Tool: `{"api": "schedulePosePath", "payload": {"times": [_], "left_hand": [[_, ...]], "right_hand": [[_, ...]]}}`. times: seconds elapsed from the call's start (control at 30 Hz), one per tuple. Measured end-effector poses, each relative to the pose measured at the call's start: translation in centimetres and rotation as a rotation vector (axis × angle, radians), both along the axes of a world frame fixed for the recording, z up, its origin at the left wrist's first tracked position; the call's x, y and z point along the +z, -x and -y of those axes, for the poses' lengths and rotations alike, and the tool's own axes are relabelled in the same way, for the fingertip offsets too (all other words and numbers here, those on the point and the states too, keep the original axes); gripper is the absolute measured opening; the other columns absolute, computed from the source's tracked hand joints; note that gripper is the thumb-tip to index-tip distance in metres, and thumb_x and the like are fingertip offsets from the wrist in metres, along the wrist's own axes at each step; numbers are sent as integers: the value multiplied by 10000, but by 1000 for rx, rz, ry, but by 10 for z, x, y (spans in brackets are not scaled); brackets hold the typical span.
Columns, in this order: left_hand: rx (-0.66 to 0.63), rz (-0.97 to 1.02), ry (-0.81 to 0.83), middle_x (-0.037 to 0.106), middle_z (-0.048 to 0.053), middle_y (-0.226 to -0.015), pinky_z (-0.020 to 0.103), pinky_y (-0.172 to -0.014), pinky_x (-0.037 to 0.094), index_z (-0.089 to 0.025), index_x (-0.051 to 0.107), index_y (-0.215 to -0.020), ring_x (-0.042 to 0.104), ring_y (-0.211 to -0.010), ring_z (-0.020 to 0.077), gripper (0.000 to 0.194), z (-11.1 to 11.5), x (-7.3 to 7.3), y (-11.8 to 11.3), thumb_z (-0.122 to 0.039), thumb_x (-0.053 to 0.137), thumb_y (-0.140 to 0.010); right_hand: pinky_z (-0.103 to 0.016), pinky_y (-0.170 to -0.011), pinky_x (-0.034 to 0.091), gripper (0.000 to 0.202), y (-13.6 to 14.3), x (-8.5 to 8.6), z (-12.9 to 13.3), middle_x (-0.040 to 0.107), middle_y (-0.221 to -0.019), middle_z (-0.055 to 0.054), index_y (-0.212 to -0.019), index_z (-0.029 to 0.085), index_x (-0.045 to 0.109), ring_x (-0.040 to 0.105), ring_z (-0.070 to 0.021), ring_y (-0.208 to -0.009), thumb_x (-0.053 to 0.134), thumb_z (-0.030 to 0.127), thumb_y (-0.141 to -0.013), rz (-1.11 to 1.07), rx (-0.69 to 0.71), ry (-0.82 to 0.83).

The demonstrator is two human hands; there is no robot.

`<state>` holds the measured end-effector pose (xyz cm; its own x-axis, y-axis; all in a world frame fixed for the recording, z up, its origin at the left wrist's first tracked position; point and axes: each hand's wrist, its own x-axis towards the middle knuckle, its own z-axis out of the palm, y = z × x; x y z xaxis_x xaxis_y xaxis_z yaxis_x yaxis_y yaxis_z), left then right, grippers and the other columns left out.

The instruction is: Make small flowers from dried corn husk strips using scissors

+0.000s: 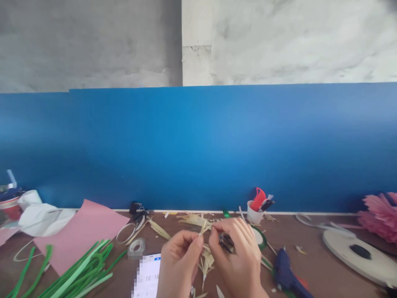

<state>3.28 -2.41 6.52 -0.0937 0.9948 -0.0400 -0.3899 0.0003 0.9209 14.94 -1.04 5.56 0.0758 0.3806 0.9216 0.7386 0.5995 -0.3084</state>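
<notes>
My left hand [181, 258] is closed in a pinch on a thin, pale yellow strip of dried husk [203, 227], whose tip sticks up past the thumb and forefinger. Close beside it, my right hand [238, 252] also has thumb and forefinger together; whatever lies between them is too small to make out. More dried husk pieces [207, 257] lie on the table beneath and between both hands. Behind the fingers, a larger flat husk [194, 219] rests near the blue partition. Dark scissors [227, 242] are partly hidden by my right hand.
Left on the brown table are green pipe cleaners [89, 269], pink paper [89, 231], a tape roll [136, 247] and a phone [149, 277]. To the right are a blue glue gun [287, 271], a white cup [254, 215] of tools, a pale oval disc [341, 244] and pink paper flowers [380, 215].
</notes>
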Motion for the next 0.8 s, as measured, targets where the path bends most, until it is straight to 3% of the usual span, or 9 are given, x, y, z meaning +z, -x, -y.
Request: {"api": "schedulePosePath", "payload": {"times": [0.07, 0.13, 0.23, 0.37, 0.6, 0.8], "left_hand": [[-31, -21, 7, 373, -94, -416, 141, -359, 142, -149, 583, -582, 221, -352, 6, 402, -5, -5, 3, -488, 798, -590], [-46, -45, -17, 394, -85, -428, 150, -365, 131, -146, 585, -601, 238, -350, 10, 410, -10, -11, 6, -514, 765, -635], [-45, -59, -46, 413, -75, -435, 160, -381, 153, -142, 603, -625, 271, -365, 21, 400, -13, -16, 7, -515, 736, -681], [-59, -53, -26, 438, -66, -436, 159, -393, 166, -133, 645, -653, 293, -378, 26, 389, -11, -16, 5, -509, 742, -679], [-123, 43, 36, 428, -70, -409, 142, -355, 155, -123, 651, -600, 273, -342, 5, 428, -7, -10, 0, -524, 800, -583], [-134, 4, 39, 444, -64, -399, 130, -349, 167, -128, 632, -572, 293, -328, 6, 402, -7, -9, -1, -494, 797, -598]], "right_hand": [[-296, -648, 401, 83, -4, 1, -3, 632, -692, -1, -763, 206, 583, 573, -169, -654, 576, 126, -783, -87, 8, 84], [-273, -598, 415, 67, -10, 4, -5, 620, -673, 2, -766, 207, 606, 559, -161, -615, 565, 212, -818, -261, 97, 286], [-246, -558, 421, 186, -16, 8, -6, 614, -686, -1, -824, 197, 635, 541, -149, -605, 573, 371, -844, -541, 342, 621], [-275, -688, 459, 254, -14, 11, -4, 651, -800, -35, -861, 172, 652, 578, -168, -729, 670, 413, -783, -656, 707, 849], [-246, -580, 436, 251, -5, 16, -3, 572, -678, 5, -679, 170, 630, 502, -118, -606, 788, 365, -675, -780, 907, 860], [-253, -605, 447, 185, -12, 12, -6, 558, -721, 5, -688, 177, 625, 521, -124, -642, 717, 318, -765, -652, 925, 786]]}}
